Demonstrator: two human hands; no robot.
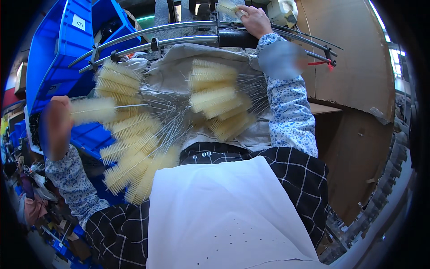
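Observation:
At the far left, my left hand (pixel 57 127) is closed on the bristle end of a pale yellow wire-handled brush (pixel 92 110); its handle points right, over a pile. My right hand (pixel 256 21) reaches over the metal rails at the top, and its fingers are closed on another pale yellow brush (pixel 227 7), which the picture edge partly cuts off. A fanned pile of brushes (pixel 127 127) lies at the left, wire handles toward the middle. A second pile of brushes (pixel 215 96) lies nearer the right forearm, with its handles pointing right.
Two curved metal rails (pixel 183 41) cross in front of the machine. Blue bins (pixel 56 58) stand at the left. Grey cloth (pixel 172 67) lies under the brushes. Large cardboard sheets (pixel 345 58) stand at the right, near a red ribbon (pixel 320 63) tied on the rail end.

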